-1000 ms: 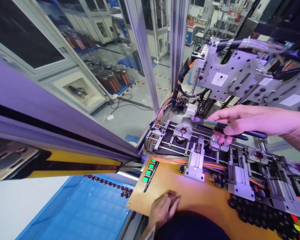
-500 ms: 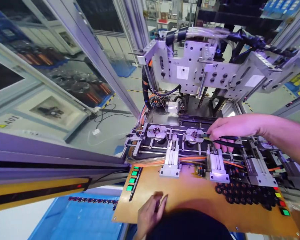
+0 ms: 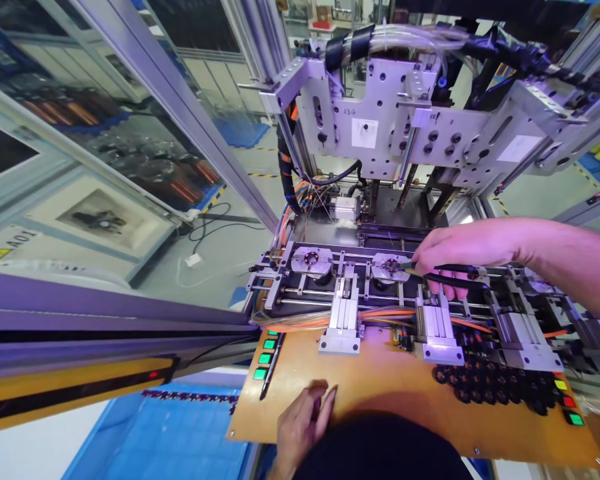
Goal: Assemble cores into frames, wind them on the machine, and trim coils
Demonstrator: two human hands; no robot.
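My right hand (image 3: 445, 257) is closed round black-handled pliers (image 3: 457, 281). Their tips reach to the second round fixture (image 3: 391, 267), which holds a small ring-shaped part with copper-coloured windings. What the tips touch is too small to make out. To the left, a similar fixture (image 3: 312, 262) carries another such ring. My left hand (image 3: 303, 423) rests on the orange-brown panel (image 3: 375, 390), fingers loosely curled, thumb apart, nothing visible in it.
Silver clamp blocks (image 3: 344, 320) stand along the panel's rear edge. Several black ring parts (image 3: 500, 385) lie at the right, beside lit buttons (image 3: 575, 419). A metal plate assembly (image 3: 370, 127) hangs above the fixtures. At lower left is a blue tray (image 3: 165, 440); a frame post (image 3: 180, 107) rises behind.
The view has shifted slightly. My right hand keeps the pliers at the second fixture, with its grip slightly changed. My left hand stays on the panel.
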